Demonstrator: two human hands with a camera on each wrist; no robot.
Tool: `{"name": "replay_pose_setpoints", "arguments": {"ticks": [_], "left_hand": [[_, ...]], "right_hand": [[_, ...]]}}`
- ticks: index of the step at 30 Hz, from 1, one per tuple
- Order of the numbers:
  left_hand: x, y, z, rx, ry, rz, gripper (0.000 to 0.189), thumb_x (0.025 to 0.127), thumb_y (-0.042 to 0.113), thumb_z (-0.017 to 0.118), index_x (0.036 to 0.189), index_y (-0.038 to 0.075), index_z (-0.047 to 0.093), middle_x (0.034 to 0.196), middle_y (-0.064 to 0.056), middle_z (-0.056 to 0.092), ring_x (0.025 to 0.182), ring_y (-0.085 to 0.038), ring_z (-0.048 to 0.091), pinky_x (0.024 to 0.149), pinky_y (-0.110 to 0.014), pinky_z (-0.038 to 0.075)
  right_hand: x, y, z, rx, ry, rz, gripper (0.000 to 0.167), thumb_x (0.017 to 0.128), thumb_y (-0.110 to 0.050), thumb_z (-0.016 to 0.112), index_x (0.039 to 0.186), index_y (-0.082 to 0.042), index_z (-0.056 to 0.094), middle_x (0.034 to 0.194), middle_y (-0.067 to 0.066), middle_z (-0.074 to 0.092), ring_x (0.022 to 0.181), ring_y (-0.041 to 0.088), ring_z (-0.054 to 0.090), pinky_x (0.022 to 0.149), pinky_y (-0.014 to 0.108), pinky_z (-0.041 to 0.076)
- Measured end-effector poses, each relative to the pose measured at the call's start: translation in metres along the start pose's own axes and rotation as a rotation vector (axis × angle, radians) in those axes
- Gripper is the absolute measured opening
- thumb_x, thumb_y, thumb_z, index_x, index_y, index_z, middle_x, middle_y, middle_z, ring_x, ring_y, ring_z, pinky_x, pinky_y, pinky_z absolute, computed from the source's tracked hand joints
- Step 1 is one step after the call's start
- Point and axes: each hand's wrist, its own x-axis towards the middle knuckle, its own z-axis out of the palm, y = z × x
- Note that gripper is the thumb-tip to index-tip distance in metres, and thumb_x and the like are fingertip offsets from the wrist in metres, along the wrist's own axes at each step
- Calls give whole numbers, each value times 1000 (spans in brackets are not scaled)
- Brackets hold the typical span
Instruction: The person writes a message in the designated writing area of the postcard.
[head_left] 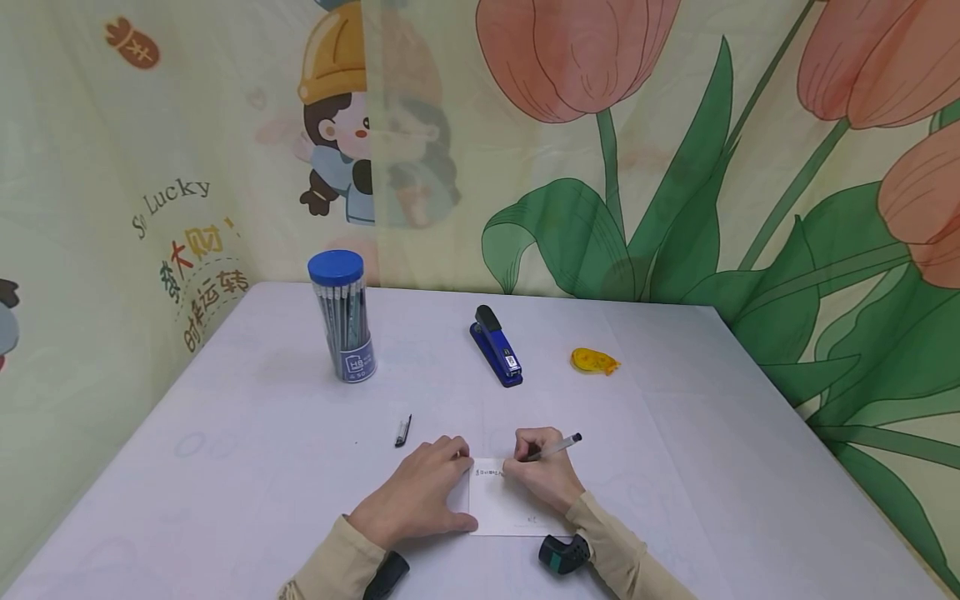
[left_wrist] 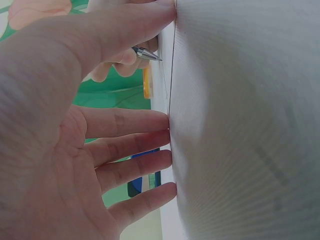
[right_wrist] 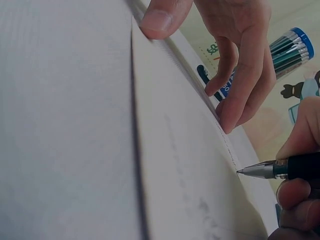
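A small white sheet of paper (head_left: 498,508) with a line of handwriting near its far edge lies at the table's near side. My right hand (head_left: 549,477) pinches a pen (head_left: 558,447), its metal tip meeting the paper at the writing in the right wrist view. At the paper's left edge rests my left hand (head_left: 423,492), thumb and fingertips touching down with the fingers fairly straight. Seen from the left wrist, the fingers (left_wrist: 132,122) are spread along the paper's edge. A pen cap (head_left: 402,432) lies just beyond the left hand.
A clear jar of pencils with a blue lid (head_left: 335,268) stands at the back left. Behind the paper lies a blue stapler (head_left: 497,348), with a yellow correction-tape-like dispenser (head_left: 594,361) to its right. A printed curtain (head_left: 450,258) hangs behind the white table (head_left: 247,483).
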Motion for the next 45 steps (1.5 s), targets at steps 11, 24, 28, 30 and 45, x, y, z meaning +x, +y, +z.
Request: {"name": "replay_pose_setpoints", "arguments": {"ticks": [11, 24, 28, 30, 45], "left_hand": [[0, 0, -1, 5, -9, 2, 60, 67, 46, 83, 107, 3, 68, 108, -1, 58, 97, -15, 51, 87, -35, 47], [0, 1, 0, -9, -19, -13, 61, 68, 46, 83, 109, 4, 68, 109, -1, 58, 98, -15, 52, 88, -35, 47], [0, 1, 0, -10, -31, -25, 62, 68, 47, 83, 110, 4, 68, 110, -1, 58, 98, -16, 52, 88, -36, 47], [0, 1, 1, -12, -28, -22, 61, 68, 47, 83, 109, 4, 68, 110, -1, 58, 98, -16, 52, 88, -36, 47], [-1, -1, 1, 14, -4, 7, 60, 67, 46, 83, 107, 4, 68, 108, 0, 57, 97, -15, 52, 87, -35, 47]], "right_hand": [[0, -1, 0, 14, 14, 19, 24, 70, 12, 63, 58, -4, 49, 56, -4, 45, 58, 6, 45, 60, 19, 34], [0, 0, -1, 3, 12, -10, 23, 69, 11, 61, 57, -4, 49, 55, -5, 45, 57, 6, 45, 59, 19, 33], [0, 0, -1, 2, 6, -13, 22, 69, 12, 61, 58, -2, 49, 56, -6, 45, 57, 6, 45, 58, 18, 34], [-1, 0, -1, 3, 1, -13, 21, 69, 11, 61, 58, -2, 49, 56, -6, 46, 58, 6, 46, 59, 19, 34], [-3, -4, -3, 25, 19, 58, 20, 68, 13, 61, 59, 0, 49, 57, -3, 47, 59, 7, 46, 62, 20, 35]]}}
